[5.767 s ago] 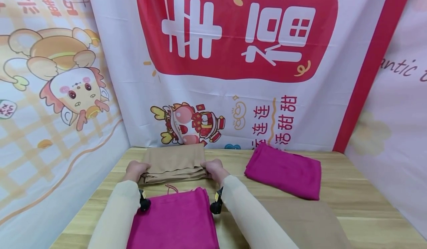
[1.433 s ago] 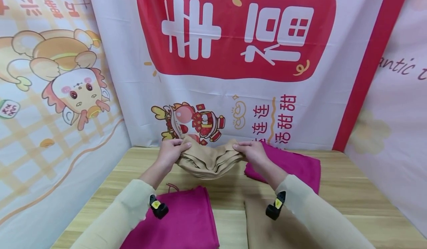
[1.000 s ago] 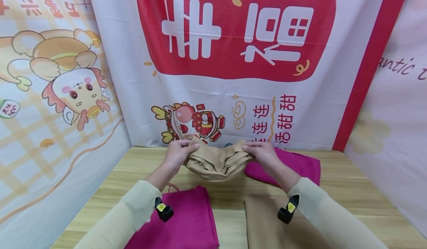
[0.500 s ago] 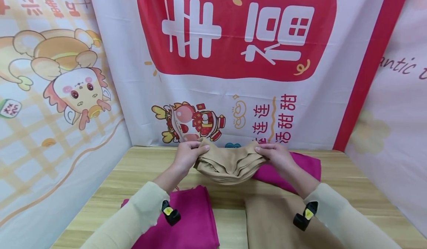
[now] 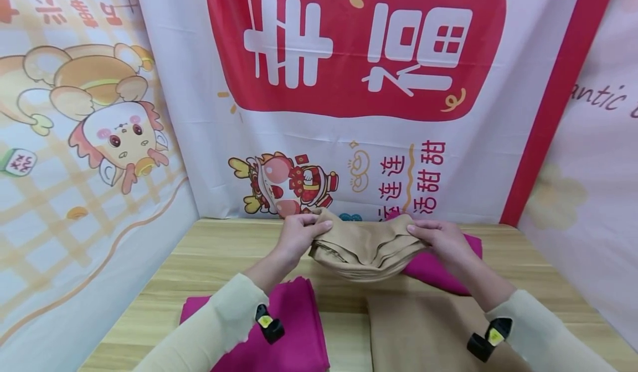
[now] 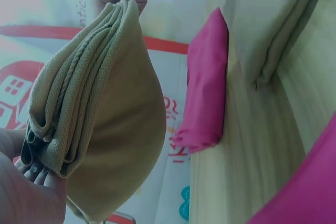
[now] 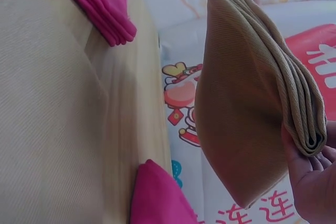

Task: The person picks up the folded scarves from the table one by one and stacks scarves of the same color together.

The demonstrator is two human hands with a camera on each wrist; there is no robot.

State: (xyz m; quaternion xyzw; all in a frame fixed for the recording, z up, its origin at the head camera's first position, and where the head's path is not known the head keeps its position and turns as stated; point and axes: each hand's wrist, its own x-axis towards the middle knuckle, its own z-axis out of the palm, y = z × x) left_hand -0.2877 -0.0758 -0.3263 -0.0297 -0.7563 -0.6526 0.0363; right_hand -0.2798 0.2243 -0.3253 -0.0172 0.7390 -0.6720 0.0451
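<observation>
Between both hands a folded tan cloth (image 5: 366,258) hangs above the wooden table, sagging in the middle. My left hand (image 5: 300,239) pinches its left end between thumb and fingers. On the other end, my right hand (image 5: 441,242) has the same kind of grip. Several stacked layers show along the cloth's edge in the left wrist view, where the left hand (image 6: 31,195) holds the near corner. The right wrist view shows the right hand (image 7: 315,184) with its thumb and fingers around the folded end. Behind the right hand lies a folded magenta cloth (image 5: 428,272), partly hidden.
Another folded magenta cloth (image 5: 294,327) lies at the front left, under the left forearm. A second folded tan cloth (image 5: 423,327) is at the front right, partly under the right forearm. Printed hangings (image 5: 359,167) enclose the wooden table (image 5: 344,339) at the back and sides.
Both hands have picked up the tan cloth from the back left of the table. They have carried it steadily rightward, past the middle, toward the magenta cloth at the back right.
</observation>
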